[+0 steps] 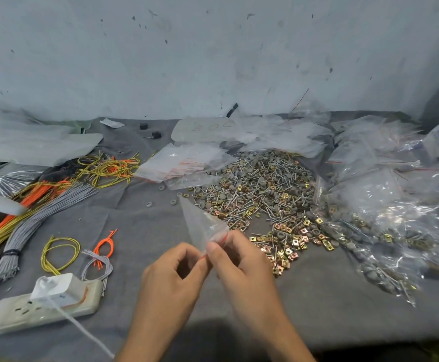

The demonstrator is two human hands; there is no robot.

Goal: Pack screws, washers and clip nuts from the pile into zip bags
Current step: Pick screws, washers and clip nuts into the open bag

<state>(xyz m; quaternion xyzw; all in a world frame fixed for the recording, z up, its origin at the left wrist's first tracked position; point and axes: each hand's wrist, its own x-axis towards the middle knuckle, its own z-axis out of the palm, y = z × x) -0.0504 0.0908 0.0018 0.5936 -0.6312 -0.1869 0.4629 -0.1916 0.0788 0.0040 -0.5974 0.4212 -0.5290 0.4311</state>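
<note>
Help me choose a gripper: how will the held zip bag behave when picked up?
Likely floppy: the zip bag is thin clear film, creased where the left hand and right hand pinch its mouth. Probably very light: it looks empty and stands up from that pinch alone. Perhaps slippery, since the film looks glossy.

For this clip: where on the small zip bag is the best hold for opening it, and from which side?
At the red zip strip on the near end of the zip bag, one lip pinched from each side, as the left hand and right hand do. The bag is limp and tapers to a point toward the pile, so only the stiffer mouth likely gives purchase.
</note>
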